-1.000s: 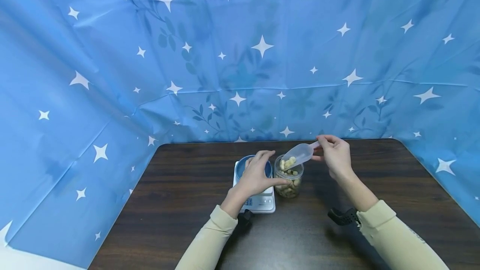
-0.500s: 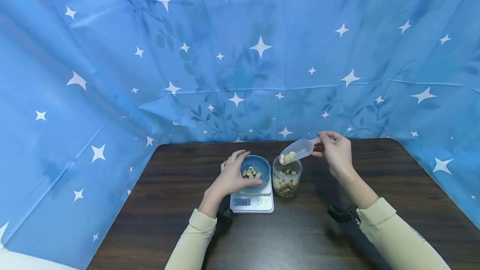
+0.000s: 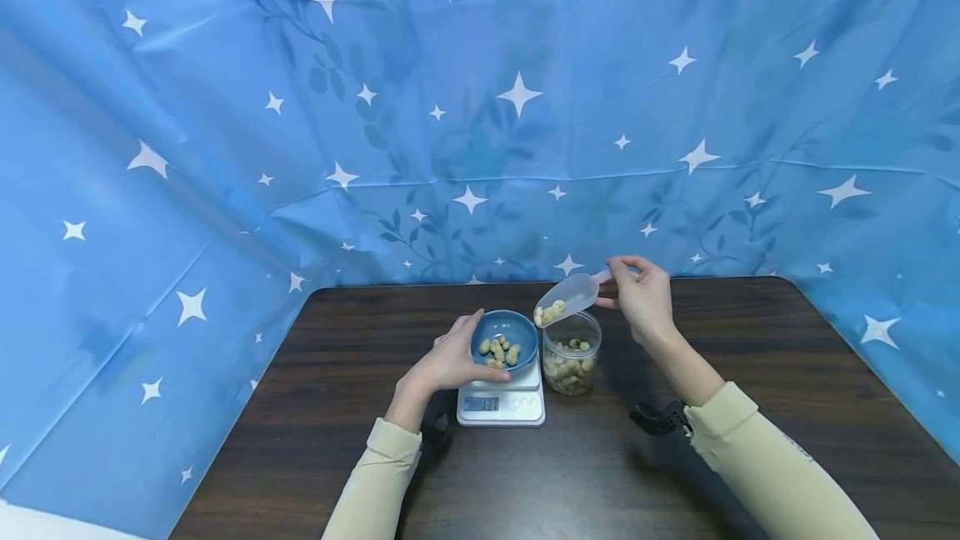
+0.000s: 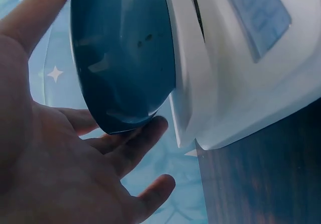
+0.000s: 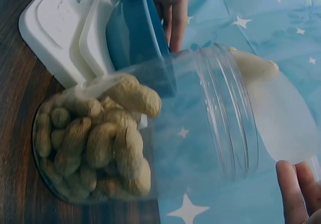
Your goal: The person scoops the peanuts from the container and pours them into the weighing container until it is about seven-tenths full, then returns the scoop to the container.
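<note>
My left hand point(image 3: 450, 358) holds the left side of a blue bowl point(image 4: 125, 58), thumb along the front rim and fingers round the far side. Several unshelled peanuts point(image 3: 498, 350) lie in the bowl, which sits on a white kitchen scale point(image 3: 525, 408) with a lit display. My right hand point(image 3: 643, 294) pinches the handle of a translucent plastic scoop point(image 3: 577, 294) with a few peanuts near its lip. The scoop is tilted down to the left, its lip between the bowl and the clear jar point(image 5: 175, 148).
The jar, open at the top and partly filled with peanuts point(image 5: 100, 143), stands just right of the scale on a dark wooden table point(image 3: 337, 373). A blue star-patterned cloth point(image 3: 480, 148) hangs behind the table and along its left side.
My left hand has shifted left from over the bowl to its left side, uncovering the peanuts and display. My right hand has carried the loaded scoop left from above the jar toward the bowl.
</note>
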Motion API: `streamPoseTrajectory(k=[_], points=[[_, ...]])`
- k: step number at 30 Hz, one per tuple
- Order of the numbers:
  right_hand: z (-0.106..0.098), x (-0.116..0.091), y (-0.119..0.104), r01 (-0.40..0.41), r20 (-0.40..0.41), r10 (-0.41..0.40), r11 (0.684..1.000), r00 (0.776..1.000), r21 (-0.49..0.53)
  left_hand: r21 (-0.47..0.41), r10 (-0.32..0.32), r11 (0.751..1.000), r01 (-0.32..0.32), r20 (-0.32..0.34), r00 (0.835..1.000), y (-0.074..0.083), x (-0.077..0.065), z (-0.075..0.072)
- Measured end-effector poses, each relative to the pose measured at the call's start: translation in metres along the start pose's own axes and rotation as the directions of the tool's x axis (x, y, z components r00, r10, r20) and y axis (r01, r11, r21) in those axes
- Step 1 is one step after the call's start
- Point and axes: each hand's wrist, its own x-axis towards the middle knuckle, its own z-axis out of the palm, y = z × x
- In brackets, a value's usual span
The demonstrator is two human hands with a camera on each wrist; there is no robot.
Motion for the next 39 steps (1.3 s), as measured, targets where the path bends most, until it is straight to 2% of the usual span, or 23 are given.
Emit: streamPoseTrajectory(k=[4, 9, 16, 20, 26, 33, 39], points=[[0.011, 0.002, -0.001, 0.020, 0.017, -0.020, 0.999, 1.000, -0.034, 0.001, -0.010, 1.000, 0.010, -0.007, 1.000, -0.001, 0.001, 0.000], [0.024, 0.004, -0.001, 0.078, 0.041, -0.073, 0.989, 0.996, -0.122, -0.010, -0.016, 1.000, 0.016, -0.010, 1.000, 0.000, 0.002, 0.000], [0.037, 0.002, -0.002, 0.217, 0.110, -0.194, 0.940, 0.975, -0.264, 0.000, -0.022, 1.000, 0.022, -0.007, 1.000, 0.001, 0.001, -0.001], [0.039, 0.000, -0.004, 0.273, 0.140, -0.242, 0.922, 0.960, -0.277, -0.005, -0.022, 1.000, 0.022, -0.011, 1.000, 0.002, 0.001, -0.001], [0.037, -0.002, -0.009, 0.308, 0.164, -0.271, 0.913, 0.948, -0.269, -0.013, -0.014, 1.000, 0.014, -0.014, 1.000, 0.000, 0.000, 0.000], [0.030, -0.004, -0.016, 0.365, 0.199, -0.323, 0.900, 0.925, -0.238, -0.023, -0.014, 1.000, 0.014, -0.006, 1.000, -0.001, -0.002, 0.001], [0.021, -0.005, -0.022, 0.391, 0.195, -0.352, 0.893, 0.916, -0.225, -0.026, -0.011, 1.000, 0.011, -0.002, 1.000, -0.001, -0.002, 0.001]])
